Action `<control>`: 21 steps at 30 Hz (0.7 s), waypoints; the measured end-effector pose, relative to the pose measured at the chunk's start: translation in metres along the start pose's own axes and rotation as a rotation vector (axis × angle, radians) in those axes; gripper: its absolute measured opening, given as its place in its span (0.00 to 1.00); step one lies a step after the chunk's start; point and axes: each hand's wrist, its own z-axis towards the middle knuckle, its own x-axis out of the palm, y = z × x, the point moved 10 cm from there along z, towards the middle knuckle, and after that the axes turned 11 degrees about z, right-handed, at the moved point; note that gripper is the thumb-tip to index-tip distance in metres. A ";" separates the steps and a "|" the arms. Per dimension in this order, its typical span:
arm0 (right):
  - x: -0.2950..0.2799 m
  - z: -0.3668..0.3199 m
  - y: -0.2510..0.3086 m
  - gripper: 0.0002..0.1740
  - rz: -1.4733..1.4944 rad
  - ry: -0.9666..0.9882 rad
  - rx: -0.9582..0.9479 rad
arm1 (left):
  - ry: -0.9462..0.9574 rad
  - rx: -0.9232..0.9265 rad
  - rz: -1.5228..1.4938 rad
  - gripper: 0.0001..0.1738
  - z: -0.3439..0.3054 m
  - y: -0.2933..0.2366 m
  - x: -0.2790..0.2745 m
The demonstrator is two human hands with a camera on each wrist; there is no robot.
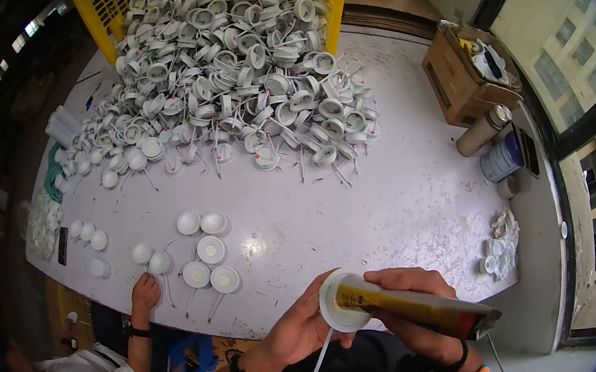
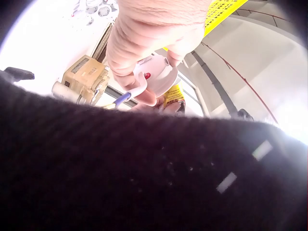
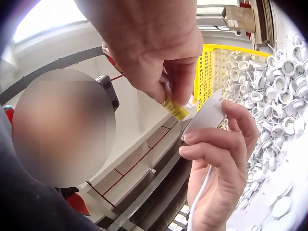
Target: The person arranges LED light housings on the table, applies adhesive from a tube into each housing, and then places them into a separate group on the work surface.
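My left hand [image 1: 294,334] grips a round white fixture [image 1: 332,299] by its edge, its white cable hanging down; in the left wrist view the fixture [image 2: 161,72] shows a red spot beside the cable. My right hand [image 1: 414,304] holds a yellow tube [image 1: 402,307] with a dark, flattened end, its other end at the fixture's face. In the right wrist view the right hand [image 3: 154,57] pinches the yellow tube [image 3: 175,109] near its tip, close to the white fixture [image 3: 207,115] in the left hand [image 3: 221,159]. Whether tip and fixture touch cannot be told.
A large pile of white fixtures [image 1: 231,66] spills from a yellow basket [image 1: 100,6]. Several fixtures [image 1: 211,250] lie face up nearer the front edge. Another person's hand [image 1: 146,292] touches one there. A cardboard box [image 1: 452,78], a flask [image 1: 482,131] and a tin [image 1: 500,160] stand right.
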 end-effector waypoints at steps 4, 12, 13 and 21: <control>0.001 0.008 0.017 0.18 -0.234 0.060 -0.046 | 0.008 -0.012 0.031 0.30 -0.001 0.000 0.000; -0.003 0.003 0.025 0.18 -0.387 0.124 0.013 | -0.038 0.045 0.101 0.29 -0.007 -0.013 -0.007; -0.005 0.002 0.029 0.18 -0.383 0.115 0.013 | -0.037 0.037 0.106 0.29 -0.008 -0.011 -0.008; 0.008 -0.010 0.006 0.14 0.020 0.177 0.318 | -0.163 0.091 0.120 0.32 -0.011 -0.016 -0.012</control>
